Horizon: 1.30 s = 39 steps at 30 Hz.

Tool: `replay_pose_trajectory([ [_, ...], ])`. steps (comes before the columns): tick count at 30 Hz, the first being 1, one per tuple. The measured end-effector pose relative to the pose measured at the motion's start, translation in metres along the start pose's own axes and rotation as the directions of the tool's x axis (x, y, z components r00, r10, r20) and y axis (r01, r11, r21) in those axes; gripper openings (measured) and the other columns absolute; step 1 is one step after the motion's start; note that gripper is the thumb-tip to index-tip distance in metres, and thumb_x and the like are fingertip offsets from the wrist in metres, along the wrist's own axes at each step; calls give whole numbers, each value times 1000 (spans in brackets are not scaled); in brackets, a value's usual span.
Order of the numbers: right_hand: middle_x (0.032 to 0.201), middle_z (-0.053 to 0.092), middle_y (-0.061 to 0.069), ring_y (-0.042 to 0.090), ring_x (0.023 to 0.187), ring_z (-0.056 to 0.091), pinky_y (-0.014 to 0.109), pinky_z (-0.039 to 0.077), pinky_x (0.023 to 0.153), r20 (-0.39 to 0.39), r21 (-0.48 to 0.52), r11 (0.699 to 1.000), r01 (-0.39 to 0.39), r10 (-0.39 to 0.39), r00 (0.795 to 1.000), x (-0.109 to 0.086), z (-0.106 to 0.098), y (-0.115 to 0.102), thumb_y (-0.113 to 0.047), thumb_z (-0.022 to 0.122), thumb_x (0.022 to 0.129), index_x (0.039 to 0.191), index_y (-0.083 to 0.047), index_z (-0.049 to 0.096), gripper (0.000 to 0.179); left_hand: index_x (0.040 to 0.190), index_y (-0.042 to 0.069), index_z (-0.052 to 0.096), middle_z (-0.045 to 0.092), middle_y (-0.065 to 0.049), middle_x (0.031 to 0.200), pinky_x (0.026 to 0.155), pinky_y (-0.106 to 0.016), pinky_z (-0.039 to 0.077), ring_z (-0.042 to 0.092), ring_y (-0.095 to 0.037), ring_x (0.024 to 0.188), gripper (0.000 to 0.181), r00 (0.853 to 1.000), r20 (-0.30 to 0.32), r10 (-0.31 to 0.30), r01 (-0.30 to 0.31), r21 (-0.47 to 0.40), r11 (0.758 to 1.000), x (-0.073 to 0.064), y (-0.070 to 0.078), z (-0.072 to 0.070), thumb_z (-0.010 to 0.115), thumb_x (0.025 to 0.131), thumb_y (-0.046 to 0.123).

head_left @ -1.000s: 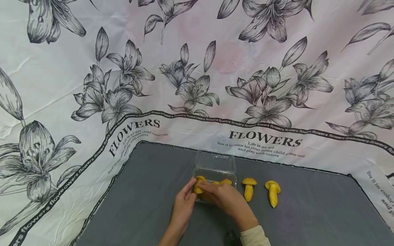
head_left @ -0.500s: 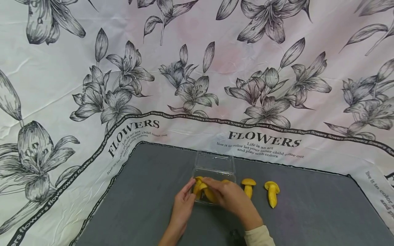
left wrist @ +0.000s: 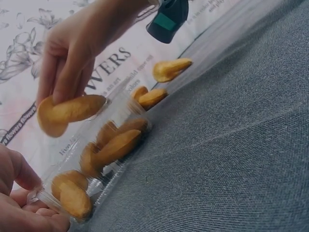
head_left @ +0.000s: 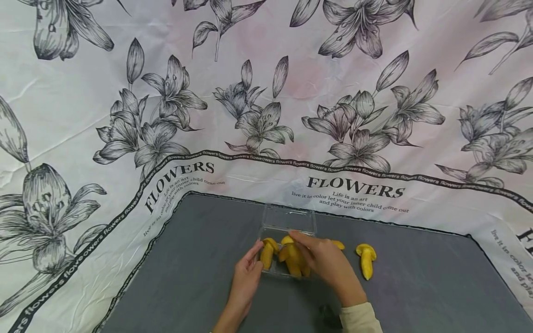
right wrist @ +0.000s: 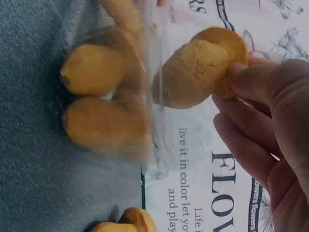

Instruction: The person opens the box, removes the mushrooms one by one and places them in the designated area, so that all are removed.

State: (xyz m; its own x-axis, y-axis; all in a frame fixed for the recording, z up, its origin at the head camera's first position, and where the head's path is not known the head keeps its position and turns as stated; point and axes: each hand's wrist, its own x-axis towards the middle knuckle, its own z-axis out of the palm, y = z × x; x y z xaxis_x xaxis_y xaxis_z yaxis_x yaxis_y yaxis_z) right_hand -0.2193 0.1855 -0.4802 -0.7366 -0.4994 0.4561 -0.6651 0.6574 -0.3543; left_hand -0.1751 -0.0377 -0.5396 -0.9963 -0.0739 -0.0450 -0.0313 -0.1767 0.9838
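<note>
A clear plastic box (head_left: 288, 219) with its hinged lid raised stands near the back of the grey surface. My left hand (head_left: 245, 280) pinches the box's left rim between thumb and fingers. In my right hand (head_left: 331, 263) is a yellow mushroom (left wrist: 79, 110), pinched at its cap and held above the box, stem pointing sideways in the left wrist view. Inside the box, one mushroom (left wrist: 73, 197) lies at the left end beside my left fingers. More mushrooms (right wrist: 94, 70) lie at the other end, partly hidden by my right hand in the head view.
To the right of the box, one mushroom (head_left: 366, 262) lies on the grey cloth (head_left: 420, 277). Another mushroom (head_left: 338, 244) is mostly hidden behind my right hand. A black device (left wrist: 169, 20) sits at my right wrist. Flower-printed fabric (head_left: 250, 175) borders the back.
My right hand has moved rightward from the box's left end, with a mushroom held over the right part. The left-end mushroom now shows uncovered. My left hand has stayed at the rim.
</note>
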Motion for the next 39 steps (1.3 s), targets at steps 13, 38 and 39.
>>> replay_pose_trajectory([
  [13,90,79,9,-4,40,18,22,35,44,-156,-23,986,-164,159,975,-11,-21,17,-7,72,99,142,-17,70,44,155,-1,50,38,-12,168,124,-41,29,24,-29,159,57,1000,-2,18,-18,1,1000,-1,-1,1,48,98,-6],
  [38,55,52,2,10,44,27,28,29,46,-316,-126,913,-389,335,888,-46,-54,54,-2,70,100,132,-9,76,33,156,-2,48,35,-15,169,127,-50,23,23,-32,160,57,1000,1,-7,7,-18,1000,-3,3,3,46,99,-7],
  [39,57,55,4,11,45,28,29,29,47,-311,-124,907,-403,350,883,-47,-55,55,-2,69,100,132,-8,75,33,156,-1,48,35,-15,169,127,-50,23,23,-32,160,57,1000,3,-8,8,-16,1000,-3,3,3,46,99,-7],
])
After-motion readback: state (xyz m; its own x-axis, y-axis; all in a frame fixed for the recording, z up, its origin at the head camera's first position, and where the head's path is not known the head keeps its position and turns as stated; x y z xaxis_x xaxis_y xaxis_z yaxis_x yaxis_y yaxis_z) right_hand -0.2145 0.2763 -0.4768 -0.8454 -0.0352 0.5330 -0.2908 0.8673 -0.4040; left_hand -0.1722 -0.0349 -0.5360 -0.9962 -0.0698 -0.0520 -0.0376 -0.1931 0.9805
